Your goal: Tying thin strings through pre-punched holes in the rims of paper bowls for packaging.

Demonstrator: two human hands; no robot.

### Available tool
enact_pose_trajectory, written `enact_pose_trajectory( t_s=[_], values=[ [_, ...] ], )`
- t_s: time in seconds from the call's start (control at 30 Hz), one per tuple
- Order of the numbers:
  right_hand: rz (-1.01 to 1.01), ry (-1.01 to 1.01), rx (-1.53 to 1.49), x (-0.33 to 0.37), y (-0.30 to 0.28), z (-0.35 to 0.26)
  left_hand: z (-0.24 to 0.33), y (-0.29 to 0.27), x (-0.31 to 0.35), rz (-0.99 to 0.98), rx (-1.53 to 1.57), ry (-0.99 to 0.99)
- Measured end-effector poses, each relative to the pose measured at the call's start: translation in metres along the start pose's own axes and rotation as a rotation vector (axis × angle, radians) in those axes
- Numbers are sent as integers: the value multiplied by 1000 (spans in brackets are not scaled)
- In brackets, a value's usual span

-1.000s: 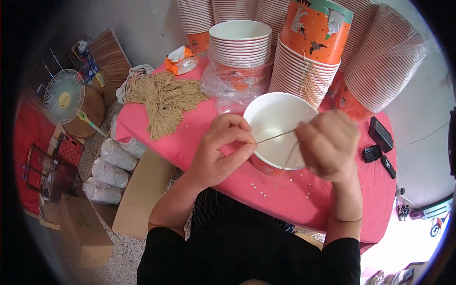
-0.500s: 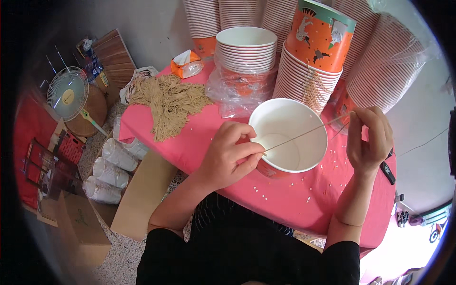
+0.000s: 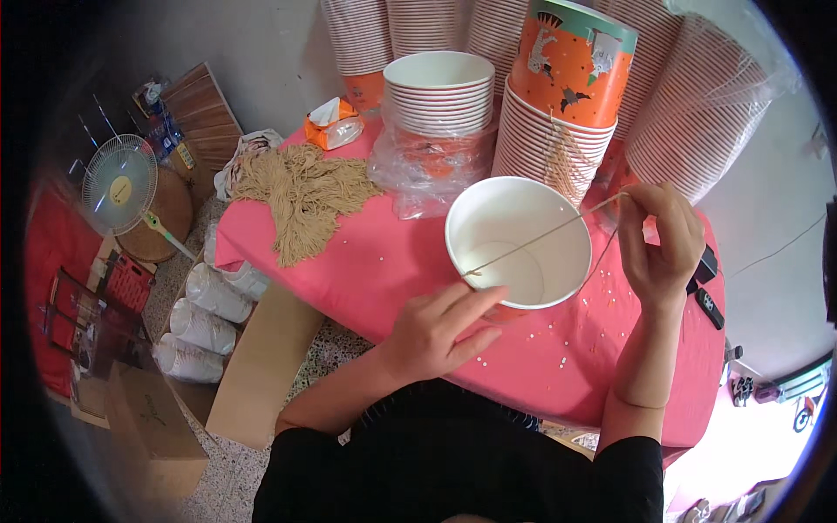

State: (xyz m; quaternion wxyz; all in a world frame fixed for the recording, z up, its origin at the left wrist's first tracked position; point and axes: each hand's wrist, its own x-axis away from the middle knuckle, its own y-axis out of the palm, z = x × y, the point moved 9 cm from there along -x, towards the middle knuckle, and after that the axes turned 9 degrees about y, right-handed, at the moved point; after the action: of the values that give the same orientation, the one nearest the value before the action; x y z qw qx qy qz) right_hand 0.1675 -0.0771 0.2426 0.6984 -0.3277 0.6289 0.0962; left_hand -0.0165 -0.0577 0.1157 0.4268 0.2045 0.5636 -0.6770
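A large paper bucket (image 3: 523, 222), white inside and orange outside, stands on the pink-covered table in front of me. A thin tan cord (image 3: 545, 235) runs across its mouth from a knot at the left rim. My right hand (image 3: 663, 240) pinches this cord above the right rim; another length of it hangs down to the bucket's right side. My left hand (image 3: 440, 331) is at the bucket's near left side, fingers stretched and apart, just below the knot, with nothing seen in it. Whether its fingertips touch the wall I cannot tell.
Behind stand tall stacks of paper buckets (image 3: 558, 144), one orange bucket (image 3: 571, 70) upside down on top. A heap of tan cords (image 3: 305, 196) and a tissue pack (image 3: 336, 126) lie left. White bits dot the pink table (image 3: 375, 288). A black remote (image 3: 709, 308) lies right.
My left hand has let go of the cord at the left rim and moved down and toward me, its fingers spreading. My right hand still pinches the cord, slightly further left in the picture.
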Motion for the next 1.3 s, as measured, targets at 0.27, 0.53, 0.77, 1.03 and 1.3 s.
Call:
enact_pose_trajectory(
  t_s=[0.27,0.53,0.77,1.03,1.3],
  values=[
    [-74,183,24,2,2,16,-103,-42,-2,104,127,-497],
    [-307,665,-615,24,28,28,-68,-63,-45,202,-34,-252],
    [-460,673,-1012,33,55,-13,-3,15,-36,-91,997,-513],
    [-197,777,-1007,34,49,28,-18,-32,-23,8,637,-419],
    [-310,829,-830,42,78,44,-27,-64,-11,124,180,-373]
  ],
)
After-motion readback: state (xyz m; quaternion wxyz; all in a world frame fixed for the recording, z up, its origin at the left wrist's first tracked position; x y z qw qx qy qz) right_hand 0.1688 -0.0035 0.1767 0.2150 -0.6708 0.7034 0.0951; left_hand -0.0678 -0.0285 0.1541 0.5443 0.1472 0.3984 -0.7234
